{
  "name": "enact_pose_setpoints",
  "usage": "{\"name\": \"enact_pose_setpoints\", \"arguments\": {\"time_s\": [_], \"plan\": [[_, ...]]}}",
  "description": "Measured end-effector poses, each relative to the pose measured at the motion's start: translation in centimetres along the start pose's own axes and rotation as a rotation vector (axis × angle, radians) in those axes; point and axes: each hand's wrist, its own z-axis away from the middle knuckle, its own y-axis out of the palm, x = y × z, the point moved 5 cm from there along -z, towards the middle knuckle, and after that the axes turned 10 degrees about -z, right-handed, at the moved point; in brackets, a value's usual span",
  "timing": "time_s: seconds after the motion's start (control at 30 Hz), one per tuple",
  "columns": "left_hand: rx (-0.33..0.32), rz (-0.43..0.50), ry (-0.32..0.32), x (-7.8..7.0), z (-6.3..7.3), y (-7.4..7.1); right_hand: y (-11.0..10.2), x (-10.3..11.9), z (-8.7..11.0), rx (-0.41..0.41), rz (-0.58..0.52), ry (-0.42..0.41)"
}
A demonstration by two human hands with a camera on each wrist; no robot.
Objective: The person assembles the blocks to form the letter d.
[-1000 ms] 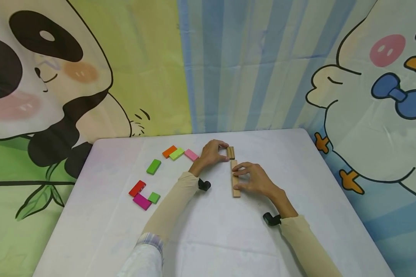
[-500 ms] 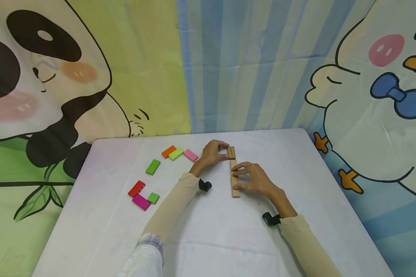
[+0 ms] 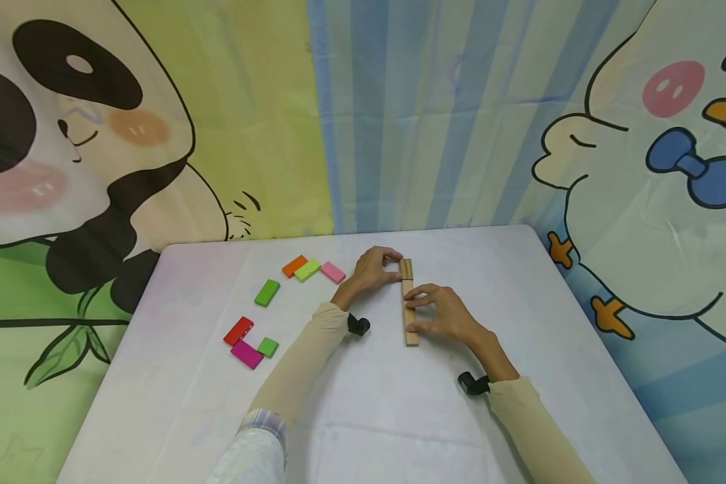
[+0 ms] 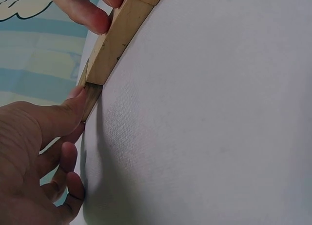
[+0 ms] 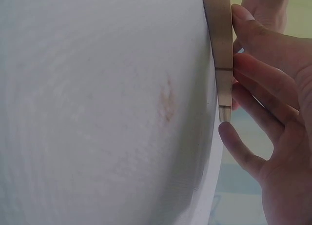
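Note:
In the head view my left hand [image 3: 372, 269] pinches a short wooden block [image 3: 406, 269] at the far end of a line of wooden blocks [image 3: 411, 336]. The left wrist view shows my left thumb [image 4: 73, 105] against this darker end block [image 4: 91, 95], which sits flush behind the lighter wood. My right hand [image 3: 448, 314] holds the nearer part of the line, with thumb and fingertips along its upper edges. Seen from the right wrist, the blocks [image 5: 222, 37] lie end to end with thin seams, and my right hand [image 5: 290, 161] arches over them.
Left on the white table [image 3: 363, 417] lie several coloured blocks: orange [image 3: 293, 266], lime [image 3: 306, 270], pink [image 3: 333, 271], green [image 3: 267, 293], red [image 3: 238, 330], magenta [image 3: 247, 354] and a small green one [image 3: 268, 347]. A printed cloth [image 3: 423, 121] hangs behind the table.
My left hand has moved slightly right and nearer with the far wooden block, which now stands more closely in line with the others. My right hand has stayed in place.

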Motion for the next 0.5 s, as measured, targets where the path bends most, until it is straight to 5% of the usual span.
{"name": "enact_pose_setpoints", "arguments": {"time_s": [0.5], "plan": [[0.013, -0.002, 0.013, -0.09, 0.03, 0.01, -0.04, 0.06, 0.00, 0.003, -0.006, 0.005]]}}
